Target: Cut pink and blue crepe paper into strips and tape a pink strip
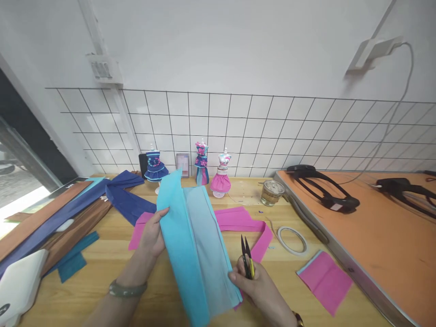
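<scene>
My left hand (153, 234) grips the upper left edge of a folded piece of turquoise fabric (177, 236), holding it up above the table. A paler, greyish-blue side (207, 245) of the cloth faces me between its bright borders. My right hand (255, 284) pinches the lower right edge of the same cloth. Black scissors (247, 256) with some yellow are also held in the right hand, their slightly parted blades pointing up and away from me. Beneath and behind the cloth runs a long pink fabric strip (241, 220), partly hidden.
Three small mannequins in dresses (221, 179) stand at the back. To the right are a glass jar (271, 193), a tape roll (293, 240) and a pink fabric square (326, 281). Blue strips (129, 200) and brown cloth (76, 234) lie left. Black headgear (323, 188) rests on an orange surface.
</scene>
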{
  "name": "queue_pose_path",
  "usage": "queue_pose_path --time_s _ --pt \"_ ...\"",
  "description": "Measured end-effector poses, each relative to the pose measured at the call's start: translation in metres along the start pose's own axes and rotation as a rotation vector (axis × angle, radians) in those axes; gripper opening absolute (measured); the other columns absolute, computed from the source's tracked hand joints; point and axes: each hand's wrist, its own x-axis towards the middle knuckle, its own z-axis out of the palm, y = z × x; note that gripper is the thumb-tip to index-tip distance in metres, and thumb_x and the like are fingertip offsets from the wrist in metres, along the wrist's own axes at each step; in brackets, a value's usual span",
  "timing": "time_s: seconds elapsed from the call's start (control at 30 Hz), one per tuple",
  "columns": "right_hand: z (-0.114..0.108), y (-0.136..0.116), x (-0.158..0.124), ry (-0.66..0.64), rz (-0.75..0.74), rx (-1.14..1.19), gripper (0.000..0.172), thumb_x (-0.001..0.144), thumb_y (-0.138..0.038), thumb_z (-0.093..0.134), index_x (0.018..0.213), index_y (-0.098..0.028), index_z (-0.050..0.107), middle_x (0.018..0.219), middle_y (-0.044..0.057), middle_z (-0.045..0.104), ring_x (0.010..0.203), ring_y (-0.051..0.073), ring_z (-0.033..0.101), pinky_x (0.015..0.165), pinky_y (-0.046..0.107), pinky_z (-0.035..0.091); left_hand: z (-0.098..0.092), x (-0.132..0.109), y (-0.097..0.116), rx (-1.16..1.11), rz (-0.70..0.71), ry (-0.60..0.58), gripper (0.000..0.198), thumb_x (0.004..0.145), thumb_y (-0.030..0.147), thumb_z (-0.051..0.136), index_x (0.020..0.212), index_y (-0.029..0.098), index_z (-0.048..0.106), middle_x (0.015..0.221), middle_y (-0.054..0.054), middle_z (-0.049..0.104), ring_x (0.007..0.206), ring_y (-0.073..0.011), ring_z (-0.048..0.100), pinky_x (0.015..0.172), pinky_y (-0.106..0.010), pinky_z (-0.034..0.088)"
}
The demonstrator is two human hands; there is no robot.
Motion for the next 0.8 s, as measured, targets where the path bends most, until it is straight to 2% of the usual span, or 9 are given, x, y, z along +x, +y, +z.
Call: queue_pose_path --time_s 0.1,0.2,0.27,0.47,0.53,0.6,0.67,0.73,0.8 --pt "-0.008 0.006 -0.002 0.061 -0.008 -0.198 0.035 0.067 -0.025 0.063 0.059 -0.021 0.029 0.055 -0.008 0.03 0.052 0.007 0.029 0.05 0.02 0.026 -0.019 0.004 -0.025 0.061 -0.122 0.049 0.032 0.081 0.015 0.047 0.11 0.005 0.055 0.082 -0.012 0.071 0.072 -0.0249 0.067 0.072 -0.04 0.055" --pt "-0.016 0.012 -0.008 0.077 0.062 -0.312 0.03 0.065 -0.019 0.058 0.058 -0.021 0.029 0.055 -0.008 0.03 0.054 0.007 0.031 0.052 0.021 0.027 -0.04 0.006 -0.05 0.154 -0.212 0.115 0.034 0.08 0.012 0.05 0.113 0.003 0.052 0.085 -0.013 0.07 0.074 -0.0243 0.067 0.074 -0.039 0.055" --pt "-0.02 0.015 -0.014 0.08 0.11 -0.344 0.027 0.064 -0.017 0.056 0.058 -0.021 0.03 0.055 -0.008 0.031 0.054 0.007 0.031 0.052 0.021 0.027 -0.051 0.006 -0.059 0.186 -0.235 0.08 0.035 0.079 0.012 0.051 0.113 0.003 0.052 0.089 -0.014 0.07 0.078 -0.0241 0.067 0.074 -0.037 0.055" --pt "-0.024 0.025 -0.023 0.107 0.102 -0.27 0.021 0.065 -0.017 0.053 0.058 -0.021 0.033 0.051 -0.008 0.036 0.05 0.008 0.038 0.051 0.021 0.032 -0.057 0.002 -0.052 0.268 -0.111 -0.078 0.048 0.076 0.013 0.058 0.122 0.013 0.047 0.106 -0.011 0.065 0.088 -0.0235 0.064 0.072 -0.033 0.055" --pt "-0.024 0.028 -0.025 0.091 0.108 -0.205 0.019 0.065 -0.017 0.05 0.059 -0.021 0.033 0.048 -0.008 0.039 0.047 0.008 0.041 0.051 0.021 0.035 -0.057 0.003 -0.048 0.309 -0.066 -0.053 0.057 0.075 0.013 0.058 0.128 0.017 0.04 0.111 -0.01 0.063 0.092 -0.0221 0.063 0.077 -0.033 0.053" --pt "-0.024 0.03 -0.027 0.095 0.109 -0.198 0.018 0.065 -0.016 0.049 0.059 -0.022 0.033 0.048 -0.008 0.041 0.046 0.009 0.043 0.051 0.022 0.036 -0.058 0.005 -0.046 0.417 0.015 0.067 0.068 0.075 0.016 0.058 0.136 0.02 0.027 0.119 -0.011 0.057 0.098 -0.0217 0.061 0.082 -0.034 0.051" --pt "-0.023 0.03 -0.029 0.133 0.096 -0.258 0.015 0.063 -0.015 0.049 0.059 -0.021 0.036 0.051 -0.007 0.042 0.05 0.009 0.044 0.053 0.022 0.037 -0.06 0.008 -0.047 0.673 0.196 0.204 0.074 0.075 0.023 0.058 0.138 0.02 0.02 0.128 -0.014 0.049 0.108 -0.0245 0.055 0.086 -0.039 0.048" --pt "-0.023 0.03 -0.03 0.168 0.091 -0.329 0.013 0.062 -0.014 0.05 0.06 -0.02 0.039 0.056 -0.006 0.043 0.056 0.01 0.044 0.056 0.021 0.036 -0.059 0.01 -0.051 1.05 0.468 0.253 0.065 0.074 0.031 0.057 0.133 0.019 0.032 0.13 -0.014 0.045 0.117 -0.0291 0.045 0.093 -0.046 0.042" --pt "-0.022 0.029 -0.032 0.177 0.103 -0.373 0.01 0.063 -0.014 0.05 0.061 -0.019 0.041 0.058 -0.005 0.044 0.059 0.011 0.045 0.058 0.021 0.036 -0.054 0.009 -0.059 1.382 0.712 0.163 0.048 0.075 0.035 0.053 0.12 0.018 0.049 0.124 -0.012 0.05 0.118 -0.0308 0.043 0.096 -0.049 0.036"
